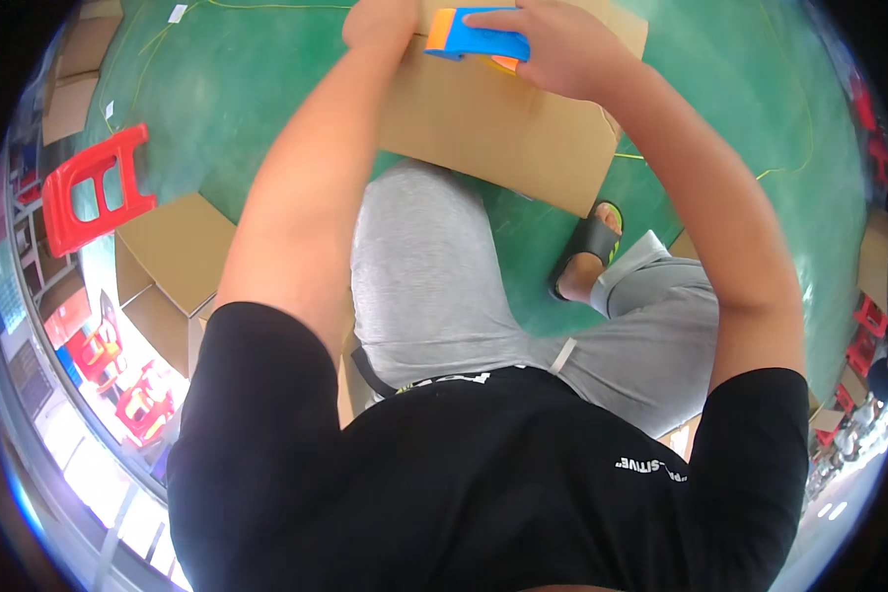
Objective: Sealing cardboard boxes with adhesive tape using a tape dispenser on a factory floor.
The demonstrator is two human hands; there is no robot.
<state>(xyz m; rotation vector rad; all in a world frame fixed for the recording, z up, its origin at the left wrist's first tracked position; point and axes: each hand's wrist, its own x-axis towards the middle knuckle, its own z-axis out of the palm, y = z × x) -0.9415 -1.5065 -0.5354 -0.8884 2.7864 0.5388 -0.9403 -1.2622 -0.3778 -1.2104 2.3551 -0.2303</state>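
A large brown cardboard box (493, 123) stands on the floor in front of my knees. Over its top, my right hand (572, 49) is closed round a blue tape dispenser (483, 39) with an orange end piece and a bit of orange below its body. The dispenser sits close to the box's upper face; whether it touches the cardboard I cannot tell. My left hand (383, 22) is at the box's far left part, left of the dispenser. The upper picture edge cuts off its fingers, so their grip is hidden.
To the left are a red plastic stool (99, 187) and an open cardboard box (173, 261). More cardboard (77, 74) is at the far left. Thin yellow lines (266, 6) cross the green floor (237, 118). My sandalled foot (592, 247) is by the box's near right corner.
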